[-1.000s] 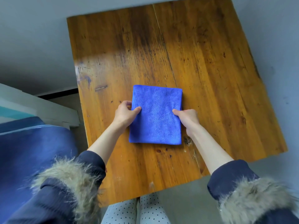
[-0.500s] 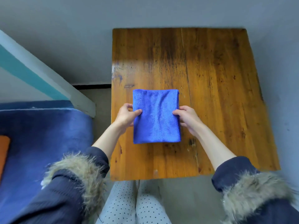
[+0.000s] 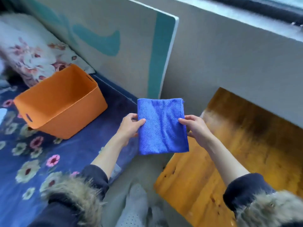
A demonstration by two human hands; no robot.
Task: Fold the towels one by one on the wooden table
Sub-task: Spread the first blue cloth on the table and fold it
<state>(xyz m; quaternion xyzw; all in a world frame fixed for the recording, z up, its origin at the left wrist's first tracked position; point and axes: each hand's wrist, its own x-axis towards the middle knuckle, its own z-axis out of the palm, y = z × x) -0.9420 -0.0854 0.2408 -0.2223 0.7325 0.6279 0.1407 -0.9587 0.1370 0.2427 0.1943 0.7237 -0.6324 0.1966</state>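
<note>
A folded blue towel (image 3: 161, 126) hangs in the air between the bed and the wooden table (image 3: 237, 145), just past the table's left edge. My left hand (image 3: 130, 126) pinches its left edge with the thumb on top. On the opposite edge my right hand (image 3: 195, 126) pinches it the same way. The towel is a flat, upright rectangle, off the table top.
An orange plastic basket (image 3: 60, 104) stands empty on the dark blue floral bedspread (image 3: 32, 161) at the left. A grey and teal headboard panel (image 3: 131, 46) rises behind the towel. A floral pillow (image 3: 29, 56) lies at the far left. My knees show at the bottom.
Both hands have lifted the folded towel off the table and carried it left, toward the bed. My view has swung left, bringing the orange basket and bedspread into sight.
</note>
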